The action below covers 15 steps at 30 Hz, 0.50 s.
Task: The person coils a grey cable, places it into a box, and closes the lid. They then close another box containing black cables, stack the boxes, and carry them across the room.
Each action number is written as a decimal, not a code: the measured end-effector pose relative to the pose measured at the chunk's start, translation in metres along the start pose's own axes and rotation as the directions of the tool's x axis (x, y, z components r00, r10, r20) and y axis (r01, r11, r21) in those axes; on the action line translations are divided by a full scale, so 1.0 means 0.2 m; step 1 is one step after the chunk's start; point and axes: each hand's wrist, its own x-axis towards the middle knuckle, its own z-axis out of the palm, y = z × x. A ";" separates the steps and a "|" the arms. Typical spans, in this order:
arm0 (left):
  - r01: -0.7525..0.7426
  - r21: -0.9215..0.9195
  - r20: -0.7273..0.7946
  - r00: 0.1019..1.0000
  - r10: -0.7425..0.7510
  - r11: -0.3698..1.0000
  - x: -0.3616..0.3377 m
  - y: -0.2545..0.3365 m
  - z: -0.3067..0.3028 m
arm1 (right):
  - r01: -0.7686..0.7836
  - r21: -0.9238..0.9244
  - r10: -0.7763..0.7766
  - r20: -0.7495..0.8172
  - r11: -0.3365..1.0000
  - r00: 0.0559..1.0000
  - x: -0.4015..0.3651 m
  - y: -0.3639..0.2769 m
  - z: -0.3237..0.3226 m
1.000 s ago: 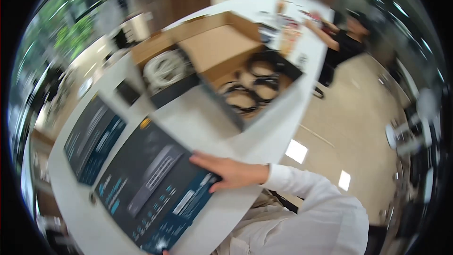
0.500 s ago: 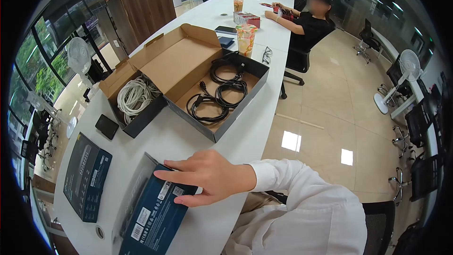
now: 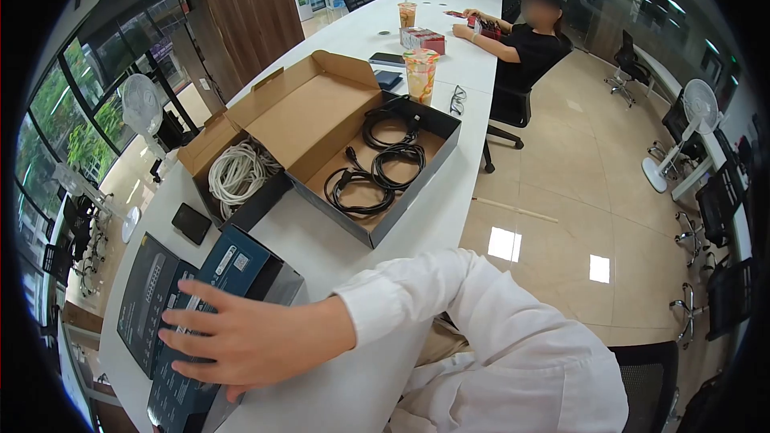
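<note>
My right hand (image 3: 249,345) reaches across from the right in a white sleeve, palm down over a dark blue printed box (image 3: 234,261). Its fingers are spread across the box's printed face, with the thumb at the near side, and they hide the middle of it. A grey side of this box faces right. Just to the left lies a flat dark box (image 3: 144,289), partly overlapped by the blue one and my fingertips. My left hand is out of view.
Behind, an open carton (image 3: 309,108) holds coiled black cables (image 3: 377,180); beside it, another open box holds white cable (image 3: 241,176). A small black square item (image 3: 191,223), a drink cup (image 3: 419,76) and glasses (image 3: 458,100) lie about. A person (image 3: 537,48) sits farther along.
My right hand has moved left and down, its fingers spreading wider. The blue box has shifted left and turned, now overlapping the flat dark box. The view has shifted slightly.
</note>
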 end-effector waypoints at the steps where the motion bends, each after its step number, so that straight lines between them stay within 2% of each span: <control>1: -0.017 -0.028 -0.023 1.000 0.016 0.999 0.00 0.00 0.02 | 0.023 -0.023 -0.023 0.038 0.999 0.999 0.00 0.00 0.08; 3: -0.051 -0.075 -0.072 0.996 0.046 0.996 0.05 0.03 0.04 | 0.033 -0.016 -0.032 0.090 0.999 0.995 0.02 0.01 0.13; 8: 0.031 -0.145 0.040 0.999 -0.025 0.989 0.12 0.04 0.06 | -0.038 0.094 0.024 0.144 0.995 0.989 0.09 0.06 0.12; 15: 0.066 -0.225 0.118 0.992 -0.040 0.972 0.16 0.09 0.07 | -0.102 0.109 0.081 0.178 0.989 0.981 0.12 0.10 0.17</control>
